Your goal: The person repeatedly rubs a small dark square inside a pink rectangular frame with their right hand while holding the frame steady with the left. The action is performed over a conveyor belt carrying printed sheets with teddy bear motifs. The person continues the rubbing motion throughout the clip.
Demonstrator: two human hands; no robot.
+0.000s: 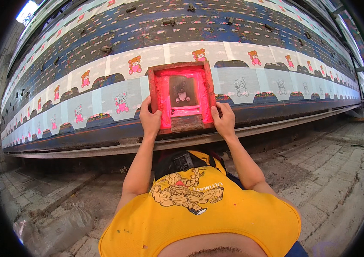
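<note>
Between my hands is a wooden-framed printing screen (pixel 212 88), its inside smeared with bright pink ink around a dark bear-shaped mesh window. It lies over the near row of fabric pieces on the long table. My left hand (pixel 150 119) grips the frame's lower left side, and my right hand (pixel 224 118) grips its lower right side. To the left of the screen, a light blue fabric piece (pixel 102 103) bears a bear with pink fill. On the right, another fabric piece (pixel 239 85) shows a bear in outline only. What lies under the screen is hidden.
A second row of pale fabric pieces (pixel 182 52) with brown and pink bears runs behind. The ink-stained table (pixel 147 28) slopes away, with small dark clamps on it. A metal rail (pixel 272 123) follows its near edge. Crumpled plastic sheeting (pixel 59 233) lies on the brick floor.
</note>
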